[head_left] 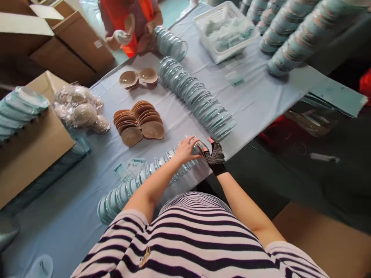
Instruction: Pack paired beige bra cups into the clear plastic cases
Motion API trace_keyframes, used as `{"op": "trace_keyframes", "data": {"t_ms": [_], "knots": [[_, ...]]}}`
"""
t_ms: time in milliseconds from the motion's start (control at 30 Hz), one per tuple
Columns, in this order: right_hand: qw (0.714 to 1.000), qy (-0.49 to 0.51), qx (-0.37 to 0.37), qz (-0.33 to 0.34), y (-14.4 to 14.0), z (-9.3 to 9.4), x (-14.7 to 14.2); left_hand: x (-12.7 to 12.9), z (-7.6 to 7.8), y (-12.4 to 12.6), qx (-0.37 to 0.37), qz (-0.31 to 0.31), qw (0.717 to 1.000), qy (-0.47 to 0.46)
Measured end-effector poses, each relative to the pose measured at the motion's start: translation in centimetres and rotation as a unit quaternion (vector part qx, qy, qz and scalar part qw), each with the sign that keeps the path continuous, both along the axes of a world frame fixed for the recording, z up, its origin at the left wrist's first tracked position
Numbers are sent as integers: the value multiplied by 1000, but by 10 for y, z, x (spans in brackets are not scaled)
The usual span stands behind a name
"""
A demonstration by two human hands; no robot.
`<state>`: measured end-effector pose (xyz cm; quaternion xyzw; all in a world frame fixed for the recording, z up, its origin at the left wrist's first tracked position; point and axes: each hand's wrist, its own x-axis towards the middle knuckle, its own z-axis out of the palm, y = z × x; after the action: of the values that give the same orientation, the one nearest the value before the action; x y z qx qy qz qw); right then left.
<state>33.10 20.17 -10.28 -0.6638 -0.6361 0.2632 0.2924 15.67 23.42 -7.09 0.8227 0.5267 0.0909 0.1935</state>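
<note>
A long row of nested clear plastic containers [127,189] lies on its side along the table edge in front of me. At its right end, my bare left hand [185,150] curves its fingers over a clear container. My right hand [215,156], in a black fingerless mesh glove, grips that same end from the other side, thumb raised. The palms hide much of the held container. Just beyond is a fanned stack of brown adhesive bra cups [139,123]; a smaller pile of bra cups [138,78] sits farther back. Small printed packets [129,170] lie beside the row.
Another row of containers [197,96] runs across the table. Behind it stand a white basket [220,58] of packets and tall container stacks [304,38]. Wrapped bra cups [82,108] and a cardboard box [34,154] are at left. A person in an orange vest [127,23] stands opposite.
</note>
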Motion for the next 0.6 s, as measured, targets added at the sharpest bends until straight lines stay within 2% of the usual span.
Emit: {"op": "trace_keyframes", "data": {"t_ms": [100,167,233,300,367,433,500,567,600], "knots": [[996,19,-70,57,15,-12,-11,10,1,-2,-1,15,1000,2],[994,17,-84,62,21,-23,-17,14,0,-3,0,21,1000,15],[997,-1,-61,49,23,-27,-18,11,1,-6,7,35,999,16],[999,-27,8,38,23,-21,-19,-6,7,-14,18,56,998,-9],[993,-39,102,50,25,-6,-29,-46,17,-31,37,86,995,-40],[979,-28,179,98,31,12,-54,-109,28,-54,55,145,987,-46],[959,-10,220,176,46,24,-95,-187,35,-80,48,254,966,-19],[939,-12,240,247,70,29,-146,-263,36,-104,-3,383,923,39],[931,-26,241,273,85,30,-172,-296,33,-114,-28,429,900,69]]}}
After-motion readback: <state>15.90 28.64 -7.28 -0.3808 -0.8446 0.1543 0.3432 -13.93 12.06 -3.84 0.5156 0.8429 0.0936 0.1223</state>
